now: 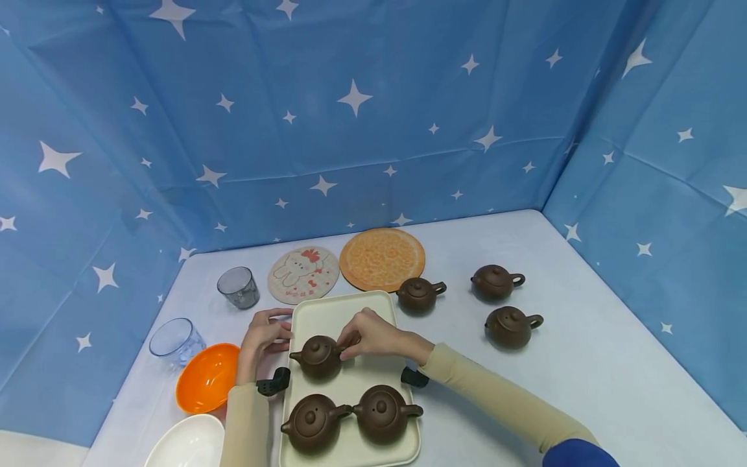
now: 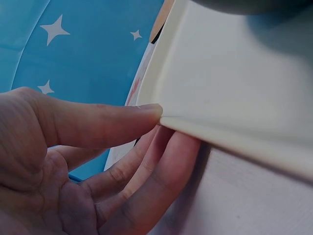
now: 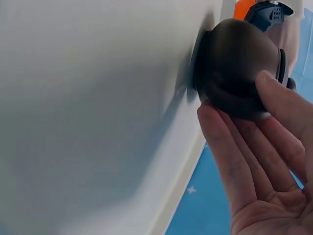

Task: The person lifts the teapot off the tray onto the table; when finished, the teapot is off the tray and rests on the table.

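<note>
A cream tray (image 1: 332, 389) lies lengthwise before me. My left hand (image 1: 265, 337) is at its left side; in the left wrist view the thumb and fingers of that hand (image 2: 112, 152) pinch the tray rim near a corner. A brown teapot (image 1: 319, 357) is on the left part of the tray, spout to the left. My right hand (image 1: 373, 337) grips it at the handle side, and in the right wrist view the dark teapot (image 3: 239, 68) sits between thumb and fingers, its handle mostly hidden. Two more brown teapots, one left (image 1: 312, 425) and one right (image 1: 382, 415), stand on the tray's near end.
Right of the tray stand three brown teapots (image 1: 417, 295). Behind it lie a rabbit-print round mat (image 1: 303, 272) and an orange round mat (image 1: 382, 259). At left are a grey glass (image 1: 239, 288), a bluish glass (image 1: 177, 342), an orange bowl (image 1: 209, 376) and a white bowl (image 1: 189, 444).
</note>
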`<state>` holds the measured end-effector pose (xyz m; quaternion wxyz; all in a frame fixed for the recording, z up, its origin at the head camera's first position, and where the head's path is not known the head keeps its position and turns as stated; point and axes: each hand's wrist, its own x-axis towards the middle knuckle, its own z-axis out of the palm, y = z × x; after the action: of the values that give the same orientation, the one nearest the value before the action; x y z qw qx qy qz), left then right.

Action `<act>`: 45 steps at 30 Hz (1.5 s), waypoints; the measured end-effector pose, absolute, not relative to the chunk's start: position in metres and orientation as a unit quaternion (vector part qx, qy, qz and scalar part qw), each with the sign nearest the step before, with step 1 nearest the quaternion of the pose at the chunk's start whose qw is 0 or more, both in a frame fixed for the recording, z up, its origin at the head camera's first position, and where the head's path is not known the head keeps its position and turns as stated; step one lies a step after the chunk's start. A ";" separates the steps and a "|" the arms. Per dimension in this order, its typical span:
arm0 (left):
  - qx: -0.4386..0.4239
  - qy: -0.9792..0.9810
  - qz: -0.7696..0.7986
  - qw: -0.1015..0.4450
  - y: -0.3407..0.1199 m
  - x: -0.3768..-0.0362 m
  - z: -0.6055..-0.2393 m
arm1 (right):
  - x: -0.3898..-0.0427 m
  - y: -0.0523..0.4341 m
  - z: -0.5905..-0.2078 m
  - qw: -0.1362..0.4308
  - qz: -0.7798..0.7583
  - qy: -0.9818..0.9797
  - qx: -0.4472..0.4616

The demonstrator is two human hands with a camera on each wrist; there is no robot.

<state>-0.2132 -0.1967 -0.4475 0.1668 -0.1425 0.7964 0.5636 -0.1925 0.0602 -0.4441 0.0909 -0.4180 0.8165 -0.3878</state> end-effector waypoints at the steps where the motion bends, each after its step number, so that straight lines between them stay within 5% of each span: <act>1: -0.142 0.797 0.563 0.167 -0.197 -0.213 -0.448 | -0.192 0.060 -0.444 0.089 -0.387 0.818 -0.415; 22: -0.160 0.797 0.557 0.168 -0.197 -0.215 -0.452 | -0.194 0.078 -0.446 0.049 -0.413 0.818 -0.397; 45: -0.162 0.799 0.552 0.172 -0.196 -0.216 -0.450 | -0.188 0.209 -0.424 -0.017 -0.438 0.845 -0.306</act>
<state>-0.2164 -0.1964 -0.4495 0.1716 -0.1620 0.7995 0.5524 -0.1878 0.2086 -0.4238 -0.0167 -0.3065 0.8452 -0.4375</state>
